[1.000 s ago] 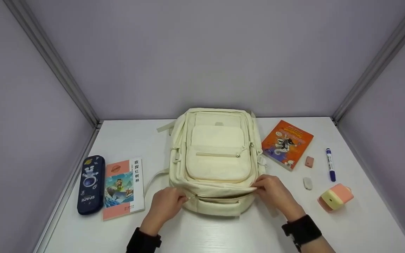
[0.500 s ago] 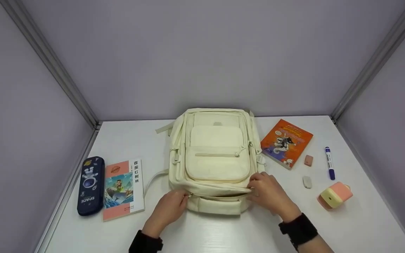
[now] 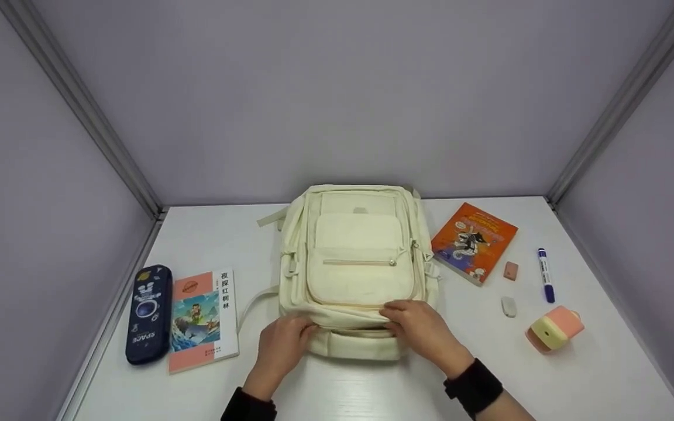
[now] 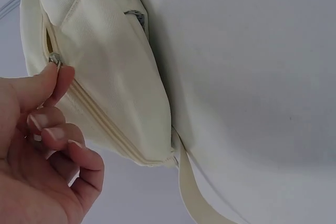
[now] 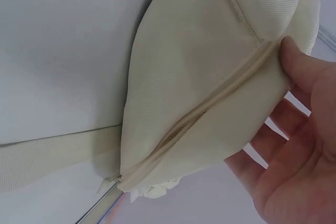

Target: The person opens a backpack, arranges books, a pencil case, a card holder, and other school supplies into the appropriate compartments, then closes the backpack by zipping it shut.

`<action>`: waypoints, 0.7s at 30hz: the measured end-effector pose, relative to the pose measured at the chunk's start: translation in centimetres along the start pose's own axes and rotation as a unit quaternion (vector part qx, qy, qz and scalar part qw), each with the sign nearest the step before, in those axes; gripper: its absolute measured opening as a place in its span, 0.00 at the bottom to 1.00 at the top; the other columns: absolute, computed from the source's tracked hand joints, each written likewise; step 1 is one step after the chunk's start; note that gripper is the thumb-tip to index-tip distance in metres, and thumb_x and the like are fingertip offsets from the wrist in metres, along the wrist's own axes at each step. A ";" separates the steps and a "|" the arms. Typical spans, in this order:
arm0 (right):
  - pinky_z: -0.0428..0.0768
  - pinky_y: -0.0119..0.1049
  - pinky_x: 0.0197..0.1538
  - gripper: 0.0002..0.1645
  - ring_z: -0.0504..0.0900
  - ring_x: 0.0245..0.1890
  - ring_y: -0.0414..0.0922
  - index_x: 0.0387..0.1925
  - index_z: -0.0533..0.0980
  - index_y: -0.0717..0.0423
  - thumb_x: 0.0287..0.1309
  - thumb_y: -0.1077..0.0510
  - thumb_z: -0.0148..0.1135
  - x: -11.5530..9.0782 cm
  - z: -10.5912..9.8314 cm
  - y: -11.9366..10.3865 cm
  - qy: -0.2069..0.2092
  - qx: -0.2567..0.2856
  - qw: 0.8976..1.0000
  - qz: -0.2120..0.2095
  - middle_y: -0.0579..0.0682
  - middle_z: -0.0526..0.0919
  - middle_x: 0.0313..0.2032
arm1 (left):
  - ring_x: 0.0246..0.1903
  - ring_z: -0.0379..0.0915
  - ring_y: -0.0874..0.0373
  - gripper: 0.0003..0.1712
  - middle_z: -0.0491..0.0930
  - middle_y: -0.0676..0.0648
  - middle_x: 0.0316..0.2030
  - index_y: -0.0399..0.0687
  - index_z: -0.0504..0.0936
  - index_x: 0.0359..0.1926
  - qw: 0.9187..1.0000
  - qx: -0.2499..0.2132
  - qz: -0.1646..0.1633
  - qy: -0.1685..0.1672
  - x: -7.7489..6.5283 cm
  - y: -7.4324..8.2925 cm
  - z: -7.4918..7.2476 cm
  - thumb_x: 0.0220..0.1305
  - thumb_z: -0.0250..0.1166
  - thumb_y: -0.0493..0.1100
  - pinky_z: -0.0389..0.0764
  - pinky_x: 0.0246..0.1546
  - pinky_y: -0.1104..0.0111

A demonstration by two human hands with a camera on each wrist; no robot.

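A cream backpack (image 3: 357, 280) lies front up on the table, its top end toward me. My left hand (image 3: 281, 345) is at its near left corner; the left wrist view shows thumb and forefinger pinching a metal zipper pull (image 4: 55, 59), the other fingers loosely curled. The zipper is parted beyond the pull, and the teeth below are closed. My right hand (image 3: 422, 330) holds the near edge right of the middle. In the right wrist view the thumb presses beside the zipper (image 5: 231, 85), fingers behind the fabric. A gap shows in the zipper there.
Left of the backpack lie a navy pencil case (image 3: 148, 316) and a pink-and-white book (image 3: 203, 321). To its right are an orange book (image 3: 474, 242), a pink eraser (image 3: 511, 271), a whitish eraser (image 3: 508, 307), a blue-capped marker (image 3: 546, 275) and a pink-and-yellow pencil sharpener (image 3: 554, 329).
My right hand has slid left along the backpack's near edge, from the corner toward the middle. The opening there looks narrower. My left hand stays near the left corner.
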State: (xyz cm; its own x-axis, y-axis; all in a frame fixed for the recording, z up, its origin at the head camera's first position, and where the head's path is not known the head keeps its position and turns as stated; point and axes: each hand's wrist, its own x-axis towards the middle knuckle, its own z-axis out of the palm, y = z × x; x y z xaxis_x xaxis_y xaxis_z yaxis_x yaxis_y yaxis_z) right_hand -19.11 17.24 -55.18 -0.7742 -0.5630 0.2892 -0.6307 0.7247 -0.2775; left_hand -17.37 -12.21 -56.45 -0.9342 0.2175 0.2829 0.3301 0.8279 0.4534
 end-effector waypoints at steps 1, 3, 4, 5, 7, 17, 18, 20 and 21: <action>0.79 0.47 0.50 0.17 0.82 0.48 0.51 0.50 0.84 0.56 0.57 0.59 0.71 -0.1 0.1 0.0 -0.001 0.003 1.000 0.002 0.54 0.84 0.48 | 0.27 0.79 0.59 0.04 0.81 0.57 0.28 0.52 0.89 0.29 1.000 0.001 0.000 0.009 -0.1 -0.1 -0.1 0.58 0.72 0.46 0.75 0.25 0.65; 0.79 0.47 0.51 0.18 0.82 0.50 0.52 0.51 0.83 0.55 0.58 0.59 0.69 -0.2 0.2 0.1 -0.007 0.009 1.000 0.010 0.54 0.84 0.49 | 0.29 0.80 0.58 0.03 0.83 0.57 0.29 0.53 0.89 0.30 1.000 0.006 0.001 0.026 -0.1 -0.3 -0.3 0.56 0.73 0.45 0.76 0.26 0.64; 0.79 0.47 0.51 0.18 0.81 0.51 0.52 0.51 0.83 0.55 0.59 0.59 0.69 -0.3 0.2 0.2 -0.012 0.013 1.000 0.016 0.54 0.83 0.50 | 0.29 0.80 0.58 0.03 0.83 0.57 0.29 0.53 0.90 0.29 0.999 0.008 0.001 0.032 -0.1 -0.4 -0.4 0.56 0.73 0.45 0.76 0.26 0.63; 0.78 0.48 0.52 0.17 0.80 0.52 0.52 0.52 0.83 0.54 0.60 0.59 0.68 -0.4 0.2 0.2 -0.017 0.016 0.999 0.022 0.53 0.83 0.50 | 0.30 0.80 0.58 0.03 0.84 0.57 0.29 0.53 0.90 0.29 0.999 0.010 -0.001 0.036 -0.1 -0.5 -0.5 0.56 0.73 0.45 0.77 0.27 0.63; 0.78 0.48 0.53 0.18 0.79 0.54 0.52 0.53 0.82 0.54 0.61 0.58 0.67 -0.6 0.2 0.2 -0.027 0.023 0.999 0.031 0.53 0.83 0.51 | 0.30 0.81 0.58 0.03 0.83 0.56 0.29 0.53 0.90 0.29 0.999 0.015 -0.005 0.039 -0.1 -0.7 -0.7 0.55 0.74 0.45 0.77 0.27 0.63; 0.78 0.49 0.53 0.17 0.79 0.56 0.53 0.52 0.82 0.55 0.62 0.61 0.66 -0.5 0.0 0.2 -0.041 0.041 0.998 0.039 0.52 0.84 0.50 | 0.22 0.77 0.53 0.04 0.78 0.52 0.21 0.51 0.89 0.27 0.995 0.083 -0.020 0.054 -0.1 -2.3 -1.5 0.51 0.76 0.43 0.72 0.20 0.61; 0.78 0.49 0.53 0.17 0.79 0.56 0.53 0.52 0.82 0.55 0.61 0.61 0.66 -0.5 0.0 0.2 -0.042 0.043 0.997 0.039 0.52 0.84 0.50 | 0.21 0.76 0.52 0.04 0.77 0.52 0.20 0.50 0.89 0.27 0.994 0.089 -0.023 0.054 -0.1 -2.4 -1.5 0.51 0.76 0.43 0.71 0.20 0.61; 0.78 0.50 0.53 0.17 0.79 0.56 0.53 0.52 0.82 0.55 0.61 0.61 0.66 -0.6 0.0 0.3 -0.041 0.043 0.998 0.038 0.52 0.84 0.50 | 0.20 0.74 0.51 0.05 0.74 0.51 0.18 0.48 0.89 0.26 0.993 0.102 -0.026 0.052 0.0 -2.8 -1.6 0.52 0.76 0.43 0.69 0.19 0.60; 0.78 0.50 0.53 0.16 0.79 0.55 0.54 0.51 0.83 0.55 0.61 0.61 0.66 -0.6 0.0 0.3 -0.040 0.044 0.998 0.038 0.52 0.84 0.50 | 0.19 0.74 0.51 0.05 0.73 0.51 0.18 0.48 0.89 0.26 0.993 0.106 -0.027 0.053 0.0 -2.9 -1.6 0.52 0.76 0.43 0.69 0.19 0.60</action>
State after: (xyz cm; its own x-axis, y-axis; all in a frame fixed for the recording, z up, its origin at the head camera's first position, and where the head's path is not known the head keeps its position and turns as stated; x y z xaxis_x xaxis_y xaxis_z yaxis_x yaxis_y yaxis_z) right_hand -18.85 17.81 -55.45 -0.8191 -0.5406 0.1920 -0.5702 0.7304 -0.3760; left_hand -18.11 -15.49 -56.41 -0.9266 0.1237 0.3551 0.2335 0.9296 0.2853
